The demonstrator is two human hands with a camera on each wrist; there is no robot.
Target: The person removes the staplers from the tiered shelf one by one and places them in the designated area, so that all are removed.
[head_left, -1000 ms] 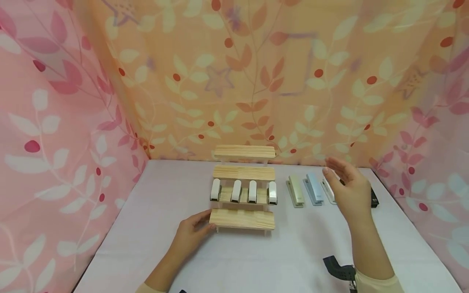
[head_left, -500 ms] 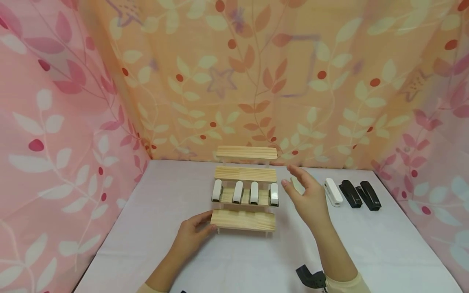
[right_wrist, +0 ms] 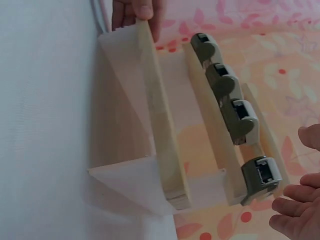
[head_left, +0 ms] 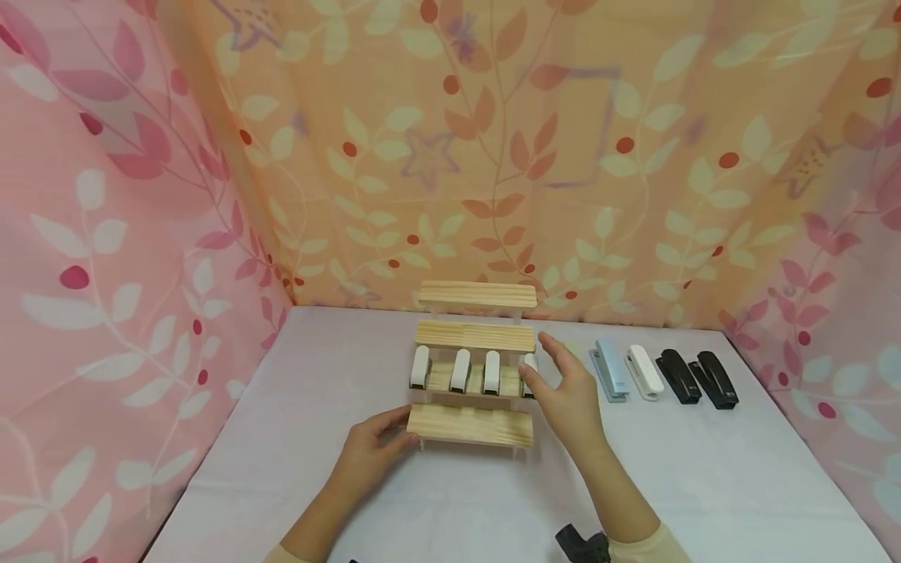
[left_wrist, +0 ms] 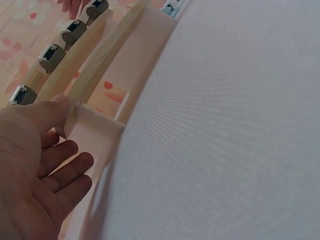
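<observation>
A tiered wooden display stand (head_left: 470,426) with pale supports stands mid-table. Several small white staplers (head_left: 461,371) sit in a row on its second step from the front. My left hand (head_left: 366,457) grips the left end of the lowest step, its thumb (left_wrist: 52,110) on the board edge and the other fingers half bent beneath. Beside the stand's right end is my right hand (head_left: 572,403), thumb and fingers apart and nothing held. In the right wrist view, its fingers lie close to the rightmost stapler (right_wrist: 261,177), with a small gap visible.
To the right, a light blue stapler (head_left: 611,370), a white stapler (head_left: 644,372) and two black staplers (head_left: 716,380) lie in a row. A pale green stapler is mostly hidden behind my right hand. Patterned cloth (head_left: 366,195) closes off the back and sides.
My right hand has moved left, from over the loose staplers to the stand's right end, uncovering the white and black ones. The left hand keeps its place on the stand.
</observation>
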